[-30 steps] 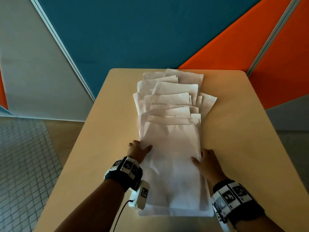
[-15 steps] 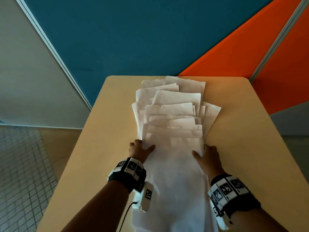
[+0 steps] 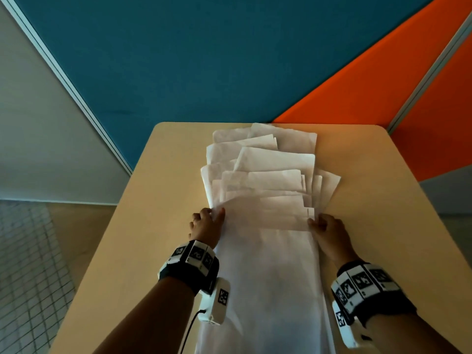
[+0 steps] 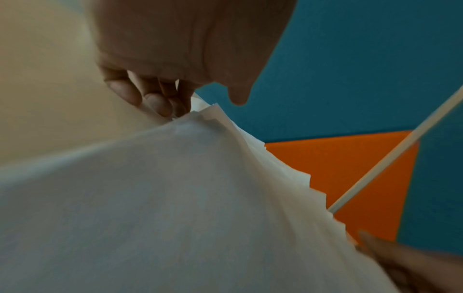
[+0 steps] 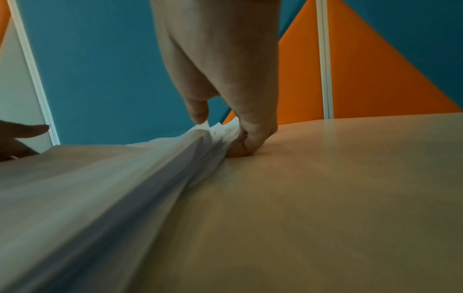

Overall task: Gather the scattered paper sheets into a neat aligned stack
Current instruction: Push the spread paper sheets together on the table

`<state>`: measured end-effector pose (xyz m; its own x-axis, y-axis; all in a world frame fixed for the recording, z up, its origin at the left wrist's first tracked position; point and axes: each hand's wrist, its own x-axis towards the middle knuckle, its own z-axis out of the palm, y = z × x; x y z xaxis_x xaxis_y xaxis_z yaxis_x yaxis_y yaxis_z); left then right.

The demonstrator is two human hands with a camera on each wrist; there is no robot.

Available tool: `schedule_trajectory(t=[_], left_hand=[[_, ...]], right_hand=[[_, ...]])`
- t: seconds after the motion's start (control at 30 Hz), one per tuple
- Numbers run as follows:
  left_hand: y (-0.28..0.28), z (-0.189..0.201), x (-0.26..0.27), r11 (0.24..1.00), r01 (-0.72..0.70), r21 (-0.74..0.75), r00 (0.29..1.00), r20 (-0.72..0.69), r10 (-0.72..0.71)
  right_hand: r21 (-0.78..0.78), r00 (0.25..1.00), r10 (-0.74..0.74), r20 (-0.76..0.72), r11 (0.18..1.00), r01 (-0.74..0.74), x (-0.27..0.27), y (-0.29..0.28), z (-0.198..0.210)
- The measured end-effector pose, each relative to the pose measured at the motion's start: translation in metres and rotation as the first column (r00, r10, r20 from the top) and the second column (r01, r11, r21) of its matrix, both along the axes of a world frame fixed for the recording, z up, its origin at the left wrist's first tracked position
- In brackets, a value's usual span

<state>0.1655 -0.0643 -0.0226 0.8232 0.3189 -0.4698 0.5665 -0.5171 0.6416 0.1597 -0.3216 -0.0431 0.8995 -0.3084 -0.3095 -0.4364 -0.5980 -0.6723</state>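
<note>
Several white paper sheets (image 3: 268, 190) lie overlapped in a long fanned pile down the middle of the beige table (image 3: 383, 226), far ends staggered. My left hand (image 3: 215, 215) grips the pile's left edge, thumb on top and fingers curled under it, as the left wrist view shows at the hand (image 4: 190, 93) and the raised sheets (image 4: 175, 198). My right hand (image 3: 316, 223) pinches the right edge the same way; in the right wrist view its fingers (image 5: 240, 146) curl under the bunched sheets (image 5: 100, 188). The pile's middle is lifted slightly between both hands.
The table's far edge (image 3: 268, 123) meets a blue and orange wall panel (image 3: 229, 60). Bare tabletop (image 5: 325, 198) runs on both sides of the pile. A tiled floor (image 3: 25, 264) lies to the left. The pile's near end runs out of the head view.
Both hands have slid away from me along the pile's side edges. The upper sheets have bunched and lifted between them, covering more of the fanned ends.
</note>
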Motion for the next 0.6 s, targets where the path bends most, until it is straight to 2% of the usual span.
schedule_trajectory(t=[0.13, 0.27, 0.37, 0.47, 0.53, 0.6], left_hand=[[0.003, 0.006, 0.013, 0.998, 0.021, -0.055, 0.998, -0.051, -0.024], [0.016, 0.004, 0.023, 0.996, -0.082, 0.043, 0.995, -0.046, 0.084], [0.023, 0.004, 0.034, 0.996, -0.039, 0.075, 0.997, -0.061, 0.044], [0.020, 0.005, 0.048, 0.999, -0.039, 0.021, 0.998, -0.058, 0.040], [0.017, 0.005, 0.060, 0.999, -0.030, -0.028, 0.999, -0.046, 0.029], [0.015, 0.006, 0.070, 0.996, -0.024, -0.088, 0.999, -0.048, 0.020]], right_hand=[[0.035, 1.000, 0.031, 0.001, 0.999, -0.031, 0.009, 0.001, 0.000], [0.045, 0.995, -0.096, 0.022, 0.994, 0.095, 0.016, -0.021, 0.001], [-0.031, 0.994, -0.109, 0.002, 0.994, 0.109, 0.030, -0.030, 0.001], [-0.095, 0.999, -0.040, -0.033, 0.995, 0.037, 0.049, -0.026, 0.004], [-0.121, 1.000, -0.010, -0.004, 0.993, 0.010, 0.062, -0.021, 0.005], [-0.081, 0.999, -0.018, 0.049, 0.996, 0.022, 0.073, -0.020, 0.004]])
